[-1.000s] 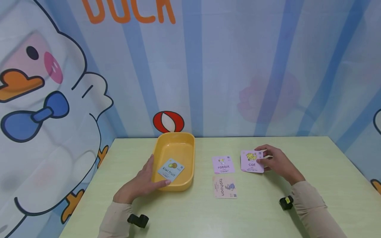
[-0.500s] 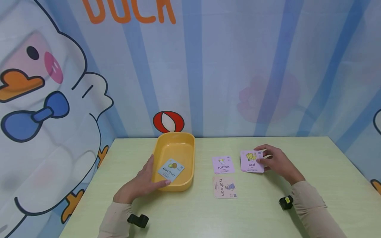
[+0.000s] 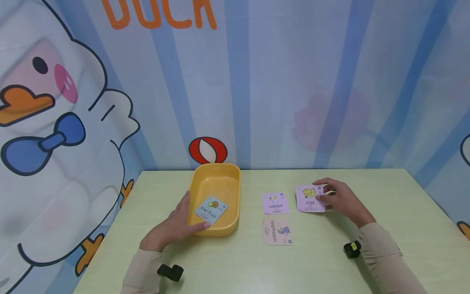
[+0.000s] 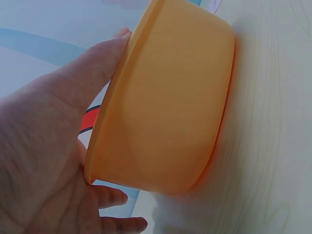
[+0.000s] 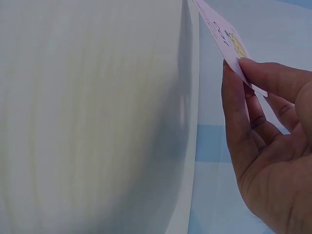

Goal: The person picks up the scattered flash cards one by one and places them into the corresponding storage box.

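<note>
In the head view, my right hand (image 3: 341,201) pinches a pink cat card (image 3: 309,200) between thumb and fingers. The right wrist view has this card (image 5: 225,41) tilted and raised off the table. My left hand (image 3: 176,226) rests against the near-left corner of a yellow plastic basin (image 3: 235,204). Its thumb lies over the front rim, and its fingers stretch along the left side. A blue kiwi fruit card (image 3: 211,209) lies in the basin. Between the hands, a purple rabbit card (image 3: 275,207) lies above a beige typhoon card (image 3: 273,232), whose print is turned sideways.
Everything stands on a pale wooden table (image 3: 257,269). At its back edge hangs a blue striped cloth (image 3: 271,102) with a large white duck (image 3: 84,163) on the left. Small black devices, a left one (image 3: 170,272) and a right one (image 3: 352,250), sit at the wrists.
My right hand and the cat card have shifted very slightly left. My left hand, the basin and the other cards stay in place.
</note>
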Tool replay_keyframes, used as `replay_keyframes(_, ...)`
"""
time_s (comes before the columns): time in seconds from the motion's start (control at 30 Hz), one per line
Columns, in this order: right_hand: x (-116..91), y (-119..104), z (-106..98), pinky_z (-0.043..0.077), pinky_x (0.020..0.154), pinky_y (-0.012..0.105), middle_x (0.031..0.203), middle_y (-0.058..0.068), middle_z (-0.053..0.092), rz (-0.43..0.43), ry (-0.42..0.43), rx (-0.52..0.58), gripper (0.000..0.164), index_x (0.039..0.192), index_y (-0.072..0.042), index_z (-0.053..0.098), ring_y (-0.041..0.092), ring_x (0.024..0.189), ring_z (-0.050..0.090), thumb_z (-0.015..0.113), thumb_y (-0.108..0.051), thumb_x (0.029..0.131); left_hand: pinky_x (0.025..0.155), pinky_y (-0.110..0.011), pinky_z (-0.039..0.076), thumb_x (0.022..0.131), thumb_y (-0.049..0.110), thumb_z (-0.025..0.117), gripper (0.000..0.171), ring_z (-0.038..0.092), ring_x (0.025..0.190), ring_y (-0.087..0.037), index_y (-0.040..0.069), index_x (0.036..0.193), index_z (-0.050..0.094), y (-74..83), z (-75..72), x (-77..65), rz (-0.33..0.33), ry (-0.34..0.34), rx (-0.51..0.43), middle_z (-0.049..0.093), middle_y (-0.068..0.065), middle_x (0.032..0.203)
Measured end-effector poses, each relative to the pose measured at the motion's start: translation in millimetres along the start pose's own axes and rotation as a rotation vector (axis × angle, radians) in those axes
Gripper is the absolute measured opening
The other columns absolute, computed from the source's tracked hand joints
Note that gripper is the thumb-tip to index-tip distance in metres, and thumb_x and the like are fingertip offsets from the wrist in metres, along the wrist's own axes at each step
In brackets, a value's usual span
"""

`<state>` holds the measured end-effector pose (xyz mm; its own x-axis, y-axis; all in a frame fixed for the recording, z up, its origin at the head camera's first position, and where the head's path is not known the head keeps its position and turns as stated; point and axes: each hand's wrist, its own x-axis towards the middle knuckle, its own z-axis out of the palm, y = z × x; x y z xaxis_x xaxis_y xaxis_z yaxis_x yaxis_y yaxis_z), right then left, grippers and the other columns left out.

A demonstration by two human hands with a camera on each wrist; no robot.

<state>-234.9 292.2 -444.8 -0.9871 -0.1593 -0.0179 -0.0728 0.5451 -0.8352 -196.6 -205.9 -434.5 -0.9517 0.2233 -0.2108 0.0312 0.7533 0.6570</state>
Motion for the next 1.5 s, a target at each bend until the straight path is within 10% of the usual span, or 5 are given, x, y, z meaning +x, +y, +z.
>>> replay_keyframes(1.5,6.5,-10.8,8.2,0.062,0.072,0.034,0.115,0.021,0.052,0.005,0.014,0.022,0.046,0.142,-0.004,0.053,0.028,0.096,0.063,0.067,-0.012,0.099,0.118,-0.064,0.026,0.081,0.061,0.076,0.127,0.027,0.146,-0.037,0.015,0.163,-0.010,-2.2,-0.2,1.2,-0.006,0.000,-0.022,0.011,-0.015,0.168)
